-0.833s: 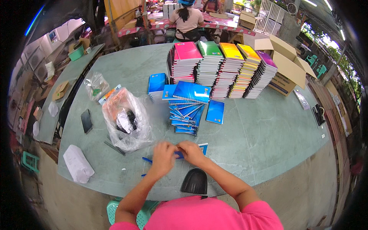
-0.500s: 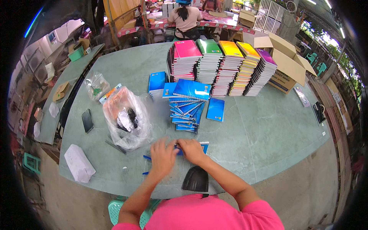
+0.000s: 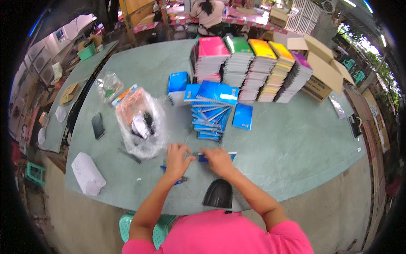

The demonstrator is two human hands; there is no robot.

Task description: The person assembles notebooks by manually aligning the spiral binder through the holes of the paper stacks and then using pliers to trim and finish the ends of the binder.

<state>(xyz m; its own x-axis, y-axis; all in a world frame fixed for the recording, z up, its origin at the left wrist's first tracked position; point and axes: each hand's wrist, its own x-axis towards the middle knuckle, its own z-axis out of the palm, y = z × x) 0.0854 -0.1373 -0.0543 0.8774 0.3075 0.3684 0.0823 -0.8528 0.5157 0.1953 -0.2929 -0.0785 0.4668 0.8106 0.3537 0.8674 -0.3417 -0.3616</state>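
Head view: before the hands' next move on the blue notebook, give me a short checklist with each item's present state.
1. Both hands on the work: left hand and right hand rest on the blue notebook – ok.
2. Notebook flat on the green table – ok.
3. Grip closed on the notebook – cannot tell, fingers hide it.
4. Slanted blue stack behind the hands stable – not ok, it is fanned and leaning.
5. Plastic bag apart from the left hand – ok, though close.
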